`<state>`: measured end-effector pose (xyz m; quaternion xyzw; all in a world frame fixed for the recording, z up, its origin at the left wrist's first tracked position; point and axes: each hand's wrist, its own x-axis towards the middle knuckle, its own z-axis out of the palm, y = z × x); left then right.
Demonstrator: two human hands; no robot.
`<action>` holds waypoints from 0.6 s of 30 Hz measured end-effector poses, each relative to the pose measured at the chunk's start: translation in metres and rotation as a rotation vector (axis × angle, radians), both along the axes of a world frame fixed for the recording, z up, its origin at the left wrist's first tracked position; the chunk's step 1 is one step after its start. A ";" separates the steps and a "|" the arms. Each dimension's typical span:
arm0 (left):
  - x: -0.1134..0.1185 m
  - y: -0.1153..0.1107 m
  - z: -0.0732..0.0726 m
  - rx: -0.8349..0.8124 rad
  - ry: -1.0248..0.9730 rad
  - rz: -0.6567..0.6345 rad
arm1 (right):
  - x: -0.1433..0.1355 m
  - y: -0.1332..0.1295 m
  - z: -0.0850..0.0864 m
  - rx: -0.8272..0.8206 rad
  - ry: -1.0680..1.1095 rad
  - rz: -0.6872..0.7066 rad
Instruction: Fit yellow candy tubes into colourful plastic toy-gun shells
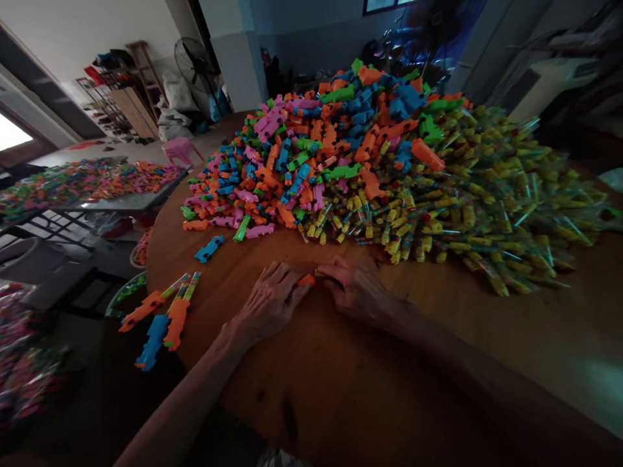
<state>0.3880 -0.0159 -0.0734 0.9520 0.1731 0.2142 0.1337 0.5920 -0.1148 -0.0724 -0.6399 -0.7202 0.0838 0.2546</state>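
My left hand [270,298] is closed on an orange plastic toy car [306,280]; only its end shows past the fingers. My right hand [357,290] pinches a small yellow-ended tube [319,273] close against the car. Whether the two touch I cannot make out. Both hands are low over the round wooden table [311,363]. Beyond the left hand, a blue toy car [209,249] lies by itself. At the left edge rest a few cars with tubes stuck in them, among them an orange one [178,321] and a blue one [153,342].
A tall heap of orange, blue, green and pink toy cars [287,168] fills the table's far side. To its right spreads a pile of yellow-ended tubes [467,201]. Another table [126,200] with more cars, a pink stool [181,150] and a standing fan [193,61] are further back.
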 end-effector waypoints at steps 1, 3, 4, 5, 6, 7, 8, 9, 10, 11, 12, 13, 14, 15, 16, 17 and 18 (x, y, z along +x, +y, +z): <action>-0.001 0.000 -0.001 0.005 -0.015 -0.009 | 0.000 -0.001 0.003 -0.027 -0.034 -0.026; -0.002 -0.001 -0.001 0.004 -0.052 -0.025 | 0.000 -0.004 0.008 -0.080 -0.093 -0.064; -0.002 -0.002 0.000 -0.003 -0.075 -0.033 | 0.000 -0.006 0.011 -0.087 -0.108 -0.080; -0.003 -0.004 0.001 -0.019 -0.099 -0.040 | -0.001 -0.008 0.014 -0.081 -0.113 -0.089; -0.003 -0.006 0.002 -0.042 -0.123 -0.049 | -0.002 -0.011 0.017 -0.061 -0.106 -0.089; -0.003 -0.008 0.005 -0.069 -0.146 -0.058 | -0.003 -0.014 0.018 -0.033 -0.088 -0.072; -0.004 -0.011 0.007 -0.094 -0.166 -0.068 | -0.004 -0.016 0.019 -0.004 -0.055 -0.036; -0.004 -0.015 0.010 -0.111 -0.185 -0.079 | -0.004 -0.019 0.020 0.021 -0.010 0.014; -0.003 -0.018 0.013 -0.123 -0.195 -0.093 | -0.005 -0.020 0.020 0.033 0.038 0.071; -0.003 -0.022 0.016 -0.129 -0.198 -0.111 | -0.005 -0.021 0.019 0.040 0.080 0.119; -0.003 -0.025 0.018 -0.133 -0.195 -0.135 | -0.004 -0.022 0.019 0.040 0.107 0.154; -0.003 -0.028 0.021 -0.141 -0.190 -0.157 | -0.004 -0.023 0.019 0.040 0.115 0.175; -0.003 -0.031 0.023 -0.152 -0.183 -0.175 | -0.003 -0.024 0.019 0.037 0.108 0.188; -0.003 -0.034 0.025 -0.164 -0.174 -0.184 | -0.002 -0.025 0.020 0.030 0.093 0.200; -0.004 -0.037 0.027 -0.174 -0.159 -0.182 | -0.002 -0.027 0.022 0.022 0.082 0.214; -0.006 -0.040 0.030 -0.181 -0.133 -0.172 | -0.002 -0.028 0.025 0.014 0.078 0.223; -0.008 -0.042 0.033 -0.184 -0.097 -0.159 | -0.002 -0.031 0.029 0.004 0.073 0.230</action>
